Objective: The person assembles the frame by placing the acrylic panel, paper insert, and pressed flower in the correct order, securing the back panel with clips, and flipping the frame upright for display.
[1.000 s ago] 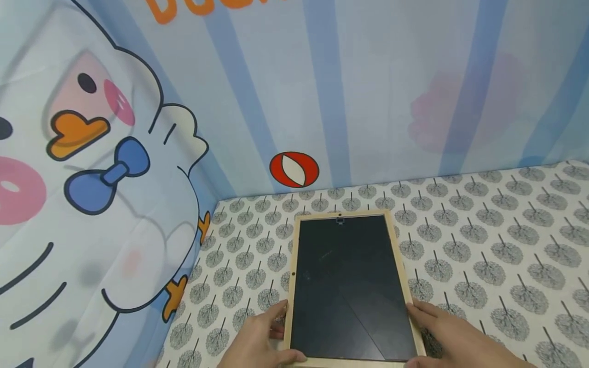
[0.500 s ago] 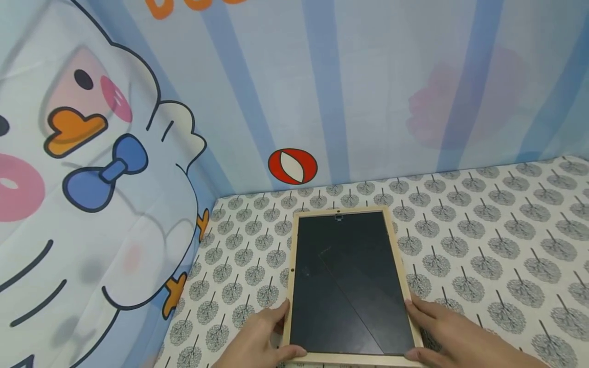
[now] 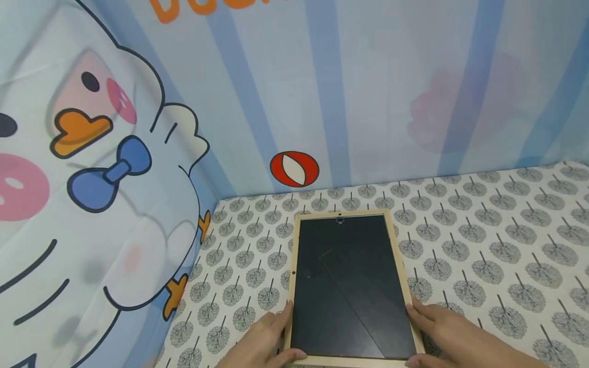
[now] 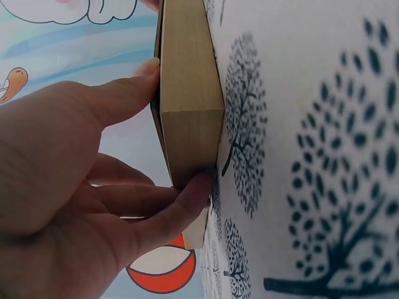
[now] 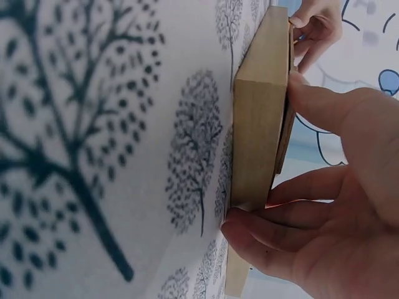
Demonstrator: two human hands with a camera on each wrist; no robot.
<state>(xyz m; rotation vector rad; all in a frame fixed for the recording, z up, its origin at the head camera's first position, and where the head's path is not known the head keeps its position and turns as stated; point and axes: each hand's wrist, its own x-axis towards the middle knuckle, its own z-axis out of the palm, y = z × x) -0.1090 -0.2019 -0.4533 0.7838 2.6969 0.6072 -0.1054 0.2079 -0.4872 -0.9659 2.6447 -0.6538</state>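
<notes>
A picture frame (image 3: 349, 286) with a pale wooden border lies face down on the patterned cloth, its black backing up. A small metal hanger (image 3: 340, 220) sits at its far end, and a thin slanting line crosses the backing. My left hand (image 3: 259, 340) holds the near left corner, thumb on the near border and fingers along the left side. At the near right corner my right hand (image 3: 453, 335) grips likewise. Both wrist views show the thick wooden side (image 4: 193, 75) between thumb and fingers, with fingertips low by the cloth.
White cloth (image 3: 488, 245) with grey tree prints covers the table. Behind it hangs a pale blue striped backdrop (image 3: 377, 102) with a red-and-white ball print (image 3: 294, 168). A large cartoon duck print (image 3: 138, 204) fills the left side.
The left fingers have drawn in closer against the left side of the picture frame. The head view dips and returns slightly; the picture frame stays in place on the cloth.
</notes>
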